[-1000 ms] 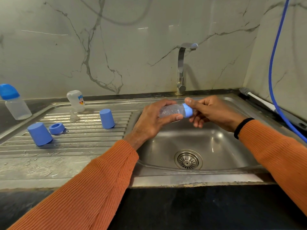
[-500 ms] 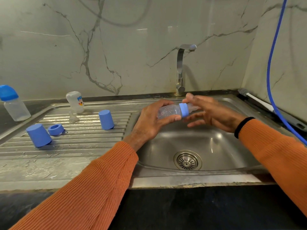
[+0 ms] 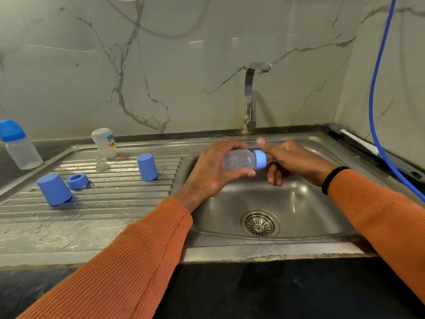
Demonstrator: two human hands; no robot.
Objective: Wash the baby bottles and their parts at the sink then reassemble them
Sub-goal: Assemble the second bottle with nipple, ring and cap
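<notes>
A bottle with a blue lid [image 3: 19,145] stands at the counter's far left edge. On the draining board sit a blue cap [image 3: 54,189], a blue ring [image 3: 77,181], a clear teat [image 3: 101,163], an upside-down bottle [image 3: 104,142] and another blue cap [image 3: 147,167]. Over the sink [image 3: 299,203], the left hand [image 3: 213,171] wraps around the small bottle [image 3: 240,160], lying sideways. The right hand [image 3: 292,162] curls near its blue collar [image 3: 260,160]. The bottle's tip is hidden, so I cannot tell if those fingers hold anything.
</notes>
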